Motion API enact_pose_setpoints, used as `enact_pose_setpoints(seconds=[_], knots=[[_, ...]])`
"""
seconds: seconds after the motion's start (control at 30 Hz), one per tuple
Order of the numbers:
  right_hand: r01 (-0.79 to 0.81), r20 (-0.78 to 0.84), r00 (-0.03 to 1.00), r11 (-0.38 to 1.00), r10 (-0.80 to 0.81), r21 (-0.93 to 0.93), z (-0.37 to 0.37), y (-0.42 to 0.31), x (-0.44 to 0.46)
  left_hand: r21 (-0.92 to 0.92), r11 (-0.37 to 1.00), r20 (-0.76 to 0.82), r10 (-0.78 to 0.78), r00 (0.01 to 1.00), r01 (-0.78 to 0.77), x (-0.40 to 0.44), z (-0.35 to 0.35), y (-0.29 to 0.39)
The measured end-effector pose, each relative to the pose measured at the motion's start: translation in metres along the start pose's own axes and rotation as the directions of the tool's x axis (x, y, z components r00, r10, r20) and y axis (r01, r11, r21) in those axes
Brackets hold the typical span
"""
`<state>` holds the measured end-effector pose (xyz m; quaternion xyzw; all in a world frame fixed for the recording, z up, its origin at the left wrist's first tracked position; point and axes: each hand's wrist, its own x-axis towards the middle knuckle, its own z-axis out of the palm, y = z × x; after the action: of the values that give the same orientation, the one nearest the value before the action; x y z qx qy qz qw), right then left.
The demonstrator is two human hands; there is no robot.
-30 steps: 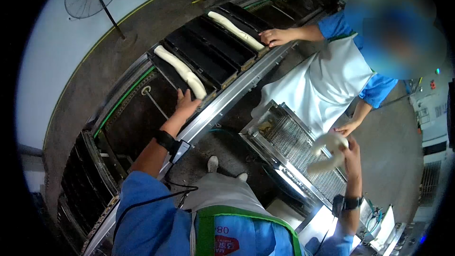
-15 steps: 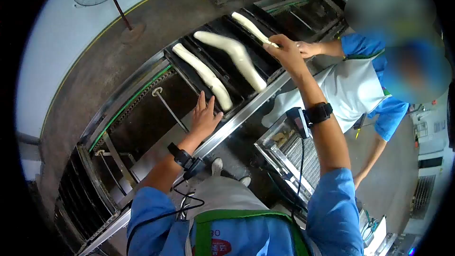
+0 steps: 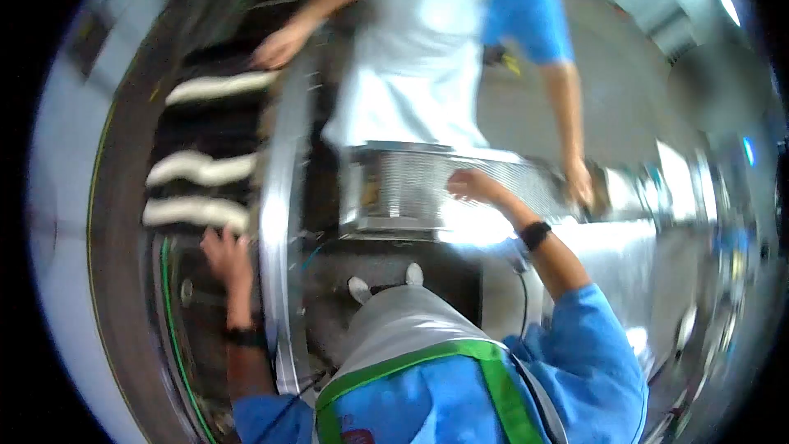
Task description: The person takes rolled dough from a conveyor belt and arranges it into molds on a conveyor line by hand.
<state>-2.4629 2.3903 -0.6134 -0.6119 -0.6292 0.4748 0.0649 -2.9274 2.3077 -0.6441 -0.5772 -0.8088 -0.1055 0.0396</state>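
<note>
My left hand (image 3: 228, 259) is at the right end of the nearest long pale dough roll (image 3: 197, 212), fingers apart and not wrapped around it. Blur hides whether they touch. Beyond it lie a second, bent dough roll (image 3: 201, 169) and a third dough roll (image 3: 218, 87), each in a dark trough of the line. My right hand (image 3: 475, 186) has swung over the perforated metal surface (image 3: 411, 185), its fingers loosely spread and blurred, with nothing visible in them.
A co-worker in a white apron (image 3: 415, 66) stands opposite. One co-worker's hand (image 3: 279, 48) is by the far dough roll, the other (image 3: 579, 185) at the perforated surface's right end. A metal rail (image 3: 278, 230) edges the line; a shiny metal table (image 3: 608, 259) lies to the right.
My view has turned right. My right hand has left the far dough roll and moved over the perforated surface. My left hand stays near the closest roll's end.
</note>
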Motion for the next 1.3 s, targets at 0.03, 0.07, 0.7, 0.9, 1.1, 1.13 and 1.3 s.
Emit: enact_pose_setpoints(seconds=[0.03, 0.07, 0.7, 0.9, 1.1, 1.13, 1.3], knots=[[0.034, -0.018, 0.999, 0.999, -0.034, 0.030, 0.000, 0.051, -0.004, 0.183, 0.979, 0.019, 0.085, 0.996, -0.087, 0.001, -0.009, 0.003], [0.076, -0.028, 0.997, 0.996, -0.075, 0.050, -0.002, 0.099, -0.009, 0.250, 0.958, 0.035, 0.137, 0.990, -0.141, 0.001, -0.010, 0.002], [-0.287, -0.489, 0.676, 0.808, 0.552, 0.515, -0.071, 0.267, -0.149, -0.331, 0.940, 0.240, 0.170, 0.956, -0.085, 0.031, 0.032, -0.034], [-0.342, -0.453, 0.705, 0.821, 0.546, 0.457, -0.090, 0.271, -0.153, -0.121, 0.992, 0.176, 0.006, 0.984, 0.016, 0.011, 0.038, -0.045], [-0.331, -0.459, 0.704, 0.822, 0.542, 0.462, -0.106, 0.294, -0.149, -0.205, 0.977, 0.244, -0.001, 0.970, 0.053, 0.013, 0.039, -0.053], [-0.329, -0.462, 0.702, 0.822, 0.542, 0.465, -0.109, 0.295, -0.148, -0.207, 0.977, 0.242, -0.002, 0.970, 0.053, 0.011, 0.043, -0.053], [-0.293, -0.467, 0.691, 0.805, 0.551, 0.517, -0.116, 0.311, -0.147, -0.184, 0.983, 0.147, 0.036, 0.988, -0.008, 0.009, 0.034, -0.042]])
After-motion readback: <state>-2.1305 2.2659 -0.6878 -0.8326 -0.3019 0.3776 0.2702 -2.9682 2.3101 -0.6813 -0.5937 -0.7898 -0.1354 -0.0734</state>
